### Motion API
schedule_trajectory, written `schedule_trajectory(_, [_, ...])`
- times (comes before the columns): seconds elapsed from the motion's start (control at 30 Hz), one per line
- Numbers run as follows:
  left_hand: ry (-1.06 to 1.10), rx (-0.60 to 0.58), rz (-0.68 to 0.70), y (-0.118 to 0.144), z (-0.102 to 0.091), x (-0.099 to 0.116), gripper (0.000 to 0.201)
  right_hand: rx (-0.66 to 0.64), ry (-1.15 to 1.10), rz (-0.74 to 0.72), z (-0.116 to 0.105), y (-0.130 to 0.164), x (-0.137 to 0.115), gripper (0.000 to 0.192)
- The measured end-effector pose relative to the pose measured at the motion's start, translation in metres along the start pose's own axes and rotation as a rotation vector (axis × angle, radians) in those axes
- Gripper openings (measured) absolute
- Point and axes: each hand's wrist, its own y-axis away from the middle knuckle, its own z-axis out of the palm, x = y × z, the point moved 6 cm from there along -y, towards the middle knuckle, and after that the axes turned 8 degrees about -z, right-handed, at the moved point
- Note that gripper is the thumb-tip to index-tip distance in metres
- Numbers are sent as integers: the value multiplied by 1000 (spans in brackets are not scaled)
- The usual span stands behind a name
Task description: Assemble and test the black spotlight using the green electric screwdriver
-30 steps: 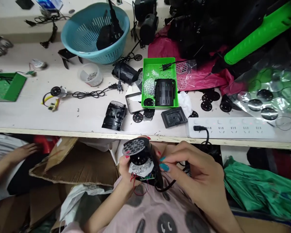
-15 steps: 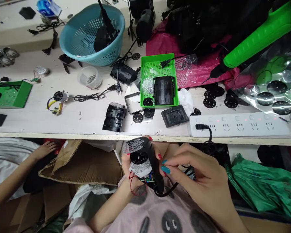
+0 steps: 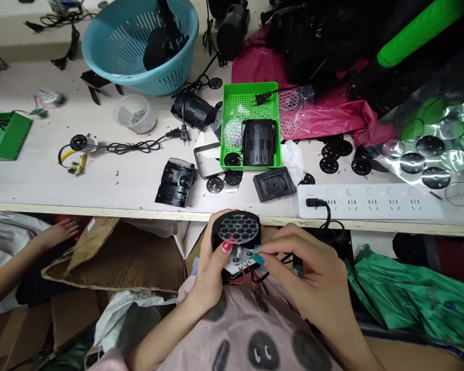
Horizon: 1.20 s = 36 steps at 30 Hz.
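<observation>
My left hand (image 3: 212,273) is wrapped around an open black lamp housing (image 3: 215,230) above my lap, its thumb pressed at the front under the rim. A round honeycomb grille (image 3: 238,228) covers the housing's end and faces up toward me. Below the grille show clear lens parts, a white piece and thin red wires (image 3: 237,281). Thumb and forefinger of my right hand (image 3: 313,273) are pinched together at the housing's right side; whatever is between them is too small to make out. On the bench lies a matching black housing half (image 3: 175,183).
A green tray (image 3: 221,139) holds a black lamp body (image 3: 259,141). Around it are a black rectangular block (image 3: 274,184), a white power strip (image 3: 371,202), a cup of screws (image 3: 134,114) and a blue basket (image 3: 139,81). A green-handled tool (image 3: 417,33) hangs at upper right. Another person's hand (image 3: 60,232) is at left.
My left hand has turned the lamp housing so its grille and open inside face me. The left thumb now presses its front. My right hand stays pinched beside it, shifted slightly left.
</observation>
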Motion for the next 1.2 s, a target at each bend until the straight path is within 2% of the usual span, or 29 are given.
schedule_trajectory(0.1, [-110,-24,139,3,10,20,37,-10,-27,32,2,0,3,8])
schedule_trajectory(0.23, [-194,-57,252,7,13,32,34,-19,-46,31,5,0,3,9])
schedule_trajectory(0.47, [-165,-116,224,6,4,25,45,-36,-34,-27,9,-2,-6,10])
schedule_trajectory(0.67, [-39,-134,115,3,-1,13,47,-63,-22,-8,15,-1,-3,10])
schedule_trajectory(0.87, [290,-85,-289,-5,-3,-16,47,-39,-19,-5,15,-3,3,12])
schedule_trajectory(1.03, [409,-11,-293,-10,-5,-18,40,-19,39,-5,13,-4,6,12])
schedule_trajectory(1.2, [500,-52,-328,-10,1,-11,45,-44,59,-46,21,-7,6,11])
